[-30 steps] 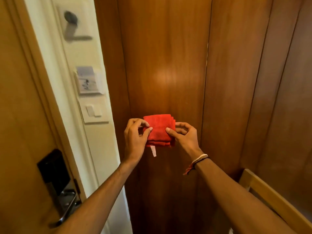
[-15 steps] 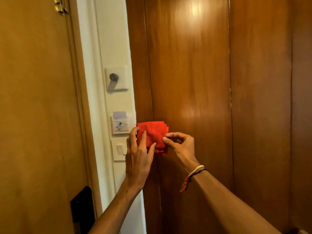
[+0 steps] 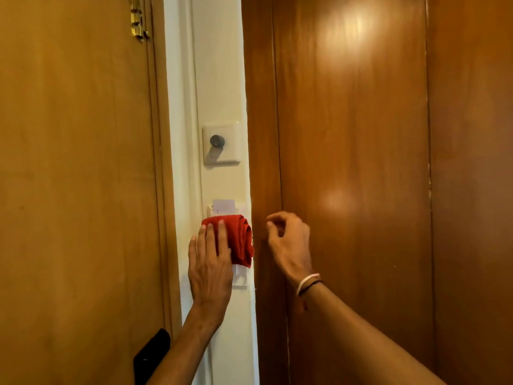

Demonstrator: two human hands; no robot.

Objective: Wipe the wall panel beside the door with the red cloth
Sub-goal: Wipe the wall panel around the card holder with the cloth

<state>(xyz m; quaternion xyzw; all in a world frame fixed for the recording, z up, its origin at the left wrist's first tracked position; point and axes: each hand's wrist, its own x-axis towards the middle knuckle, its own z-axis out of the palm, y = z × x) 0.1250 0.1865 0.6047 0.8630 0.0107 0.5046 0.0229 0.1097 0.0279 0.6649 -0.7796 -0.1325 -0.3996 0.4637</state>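
Note:
The folded red cloth (image 3: 241, 240) lies flat against the narrow cream wall panel (image 3: 222, 79) between the door (image 3: 77, 176) and the dark wood panelling. My left hand (image 3: 211, 265) presses on the cloth with flat, spread fingers, covering its left part and the switch plate beneath. My right hand (image 3: 288, 243) hovers just right of the cloth, in front of the wood panelling, fingers loosely curled and holding nothing. It does not touch the cloth.
A dimmer knob plate (image 3: 220, 144) sits higher on the cream panel, and a key-card holder (image 3: 224, 207) shows just above the cloth. A black door lock (image 3: 151, 354) is at lower left, a brass hinge (image 3: 138, 20) at top. Glossy wood panelling (image 3: 361, 162) fills the right.
The cloth moved left from the wood panelling onto the cream panel. My right hand let go of it and drew back; my left hand now presses it alone. The view tilted upward.

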